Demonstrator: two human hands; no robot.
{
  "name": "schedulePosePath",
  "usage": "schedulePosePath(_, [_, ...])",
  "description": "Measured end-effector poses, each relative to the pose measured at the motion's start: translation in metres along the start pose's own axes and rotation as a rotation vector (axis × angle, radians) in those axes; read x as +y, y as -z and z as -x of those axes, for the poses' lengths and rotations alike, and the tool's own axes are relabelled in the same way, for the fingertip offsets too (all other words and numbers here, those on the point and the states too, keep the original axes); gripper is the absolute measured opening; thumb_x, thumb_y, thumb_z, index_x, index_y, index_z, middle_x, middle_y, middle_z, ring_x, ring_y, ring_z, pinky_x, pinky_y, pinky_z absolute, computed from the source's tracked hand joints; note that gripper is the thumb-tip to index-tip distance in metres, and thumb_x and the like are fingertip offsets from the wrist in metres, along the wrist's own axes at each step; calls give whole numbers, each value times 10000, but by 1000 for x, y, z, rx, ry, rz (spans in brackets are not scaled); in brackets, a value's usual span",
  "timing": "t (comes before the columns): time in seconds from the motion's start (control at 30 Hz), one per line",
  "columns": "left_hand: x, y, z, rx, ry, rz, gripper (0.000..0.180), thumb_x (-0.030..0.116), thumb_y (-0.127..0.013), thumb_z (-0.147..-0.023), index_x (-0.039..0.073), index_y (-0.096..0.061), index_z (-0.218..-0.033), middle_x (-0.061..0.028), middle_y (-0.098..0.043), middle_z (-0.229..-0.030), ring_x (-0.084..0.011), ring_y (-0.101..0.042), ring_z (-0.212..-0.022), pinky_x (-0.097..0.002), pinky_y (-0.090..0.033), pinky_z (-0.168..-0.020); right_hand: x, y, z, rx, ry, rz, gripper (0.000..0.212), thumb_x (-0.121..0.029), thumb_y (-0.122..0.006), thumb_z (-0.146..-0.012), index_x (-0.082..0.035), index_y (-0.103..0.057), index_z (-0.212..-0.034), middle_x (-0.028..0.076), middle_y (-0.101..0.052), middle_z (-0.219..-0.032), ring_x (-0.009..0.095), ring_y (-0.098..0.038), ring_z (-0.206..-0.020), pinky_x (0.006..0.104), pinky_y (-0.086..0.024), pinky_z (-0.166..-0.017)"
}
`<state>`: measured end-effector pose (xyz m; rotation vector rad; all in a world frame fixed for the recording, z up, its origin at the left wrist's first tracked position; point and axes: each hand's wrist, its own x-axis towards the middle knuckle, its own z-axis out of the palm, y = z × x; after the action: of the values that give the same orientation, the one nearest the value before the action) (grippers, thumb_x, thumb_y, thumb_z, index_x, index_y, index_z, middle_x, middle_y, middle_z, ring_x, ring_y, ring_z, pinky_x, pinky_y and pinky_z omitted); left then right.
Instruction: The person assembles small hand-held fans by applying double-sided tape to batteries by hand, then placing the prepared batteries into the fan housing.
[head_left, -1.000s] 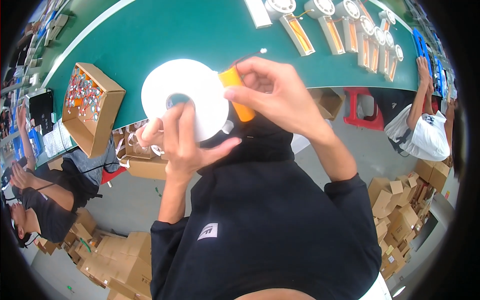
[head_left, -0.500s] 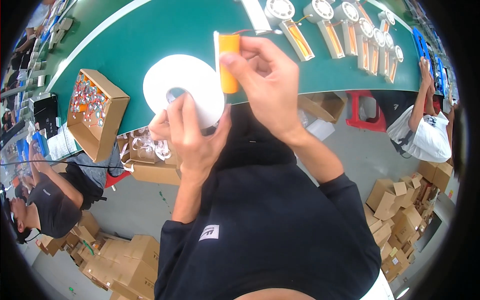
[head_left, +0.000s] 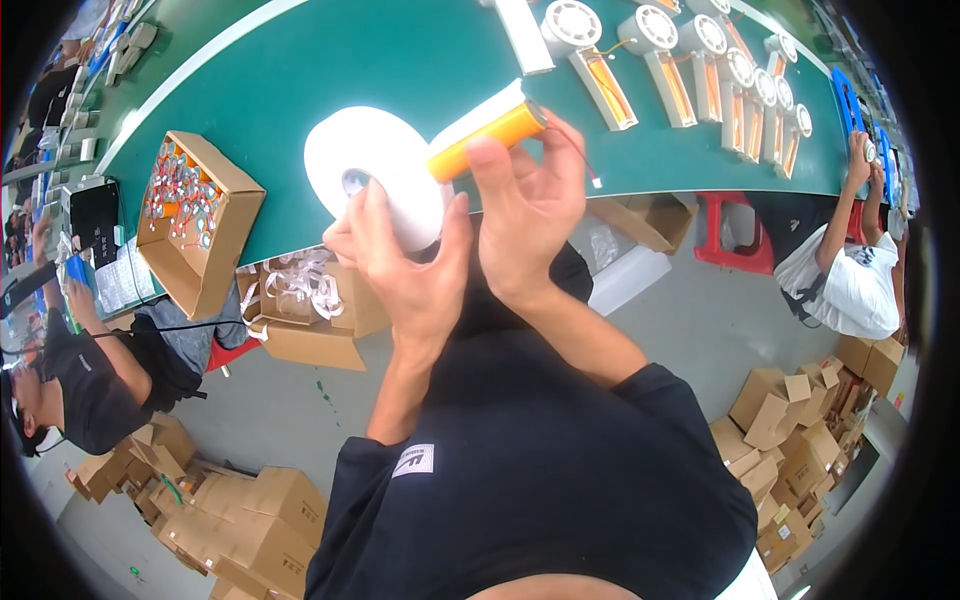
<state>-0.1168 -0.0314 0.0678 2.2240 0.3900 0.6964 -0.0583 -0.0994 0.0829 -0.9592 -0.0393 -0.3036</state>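
Note:
My left hand (head_left: 405,275) grips a wide roll of white tape (head_left: 345,140), fingers at its core hole and thumb along the near rim. In my right hand (head_left: 530,225) an orange cylindrical battery (head_left: 488,142) is pinched between thumb and fingers, slanting up to the right. Its lower left end meets the roll's right edge. A white strip (head_left: 480,112) runs along the battery's far side. A thin red wire (head_left: 578,140) with a small white plug (head_left: 597,183) trails from the battery past my fingers.
White fan bodies (head_left: 605,90) with orange batteries in their handles line the green table's (head_left: 250,100) far right. A cardboard box of wired batteries (head_left: 215,215) stands at the left edge, above a carton of white scraps (head_left: 300,335). Co-workers sit at both sides; a red stool (head_left: 735,250) stands right.
The battery has tipped from upright to a slant, its top swinging right and its lower end now at the roll. My right hand has turned and come lower. The roll has shifted slightly right.

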Motion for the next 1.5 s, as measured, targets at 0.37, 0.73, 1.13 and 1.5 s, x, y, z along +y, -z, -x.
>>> schedulePosePath(0.37, [-13, 20, -14, 35, -37, -77, 639, 207, -816, -729, -79, -531, -1223, -163, -556, -1186, -324, -396, -1064, -450, -311, -925, -21, 39, -9, -508, -27, 370, 728, -16, -846, -712, -15, -410, -1295, 98, -585, -1115, 173, -623, -994, 287, -498, -848])
schedulePosePath(0.73, [-3, 60, -38, -285, -470, -301, 593, 169, -826, -614, -8, -609, -1137, -95, -599, -1131, -299, -450, -1047, -425, -304, -924, -73, 47, -63, -1017, -876, 505, 427, -205, -686, -904, 22, -538, -1234, 82, -667, -928, 137, -645, -832, 257, -504, -753])
schedulePosePath(1.13, [-6, 57, -31, -111, -558, -332, 529, 339, -812, -578, 53, -649, -992, -4, -596, -952, -239, -477, -927, -448, -254, -844, -48, 50, 12, -628, -286, 402, 239, -157, -661, -930, 30, -617, -1072, 43, -652, -765, 62, -562, -631, 220, -436, -559])
schedulePosePath(1.5, [8, 98, -35, -6, -850, -545, 373, 321, -776, -598, 114, -692, -898, 47, -583, -904, -169, -388, -925, -431, -233, -828, -82, 32, 33, -438, -537, 160, 326, -296, -577, -974, 19, -575, -1059, 71, -610, -738, 86, -537, -564, 212, -434, -513])
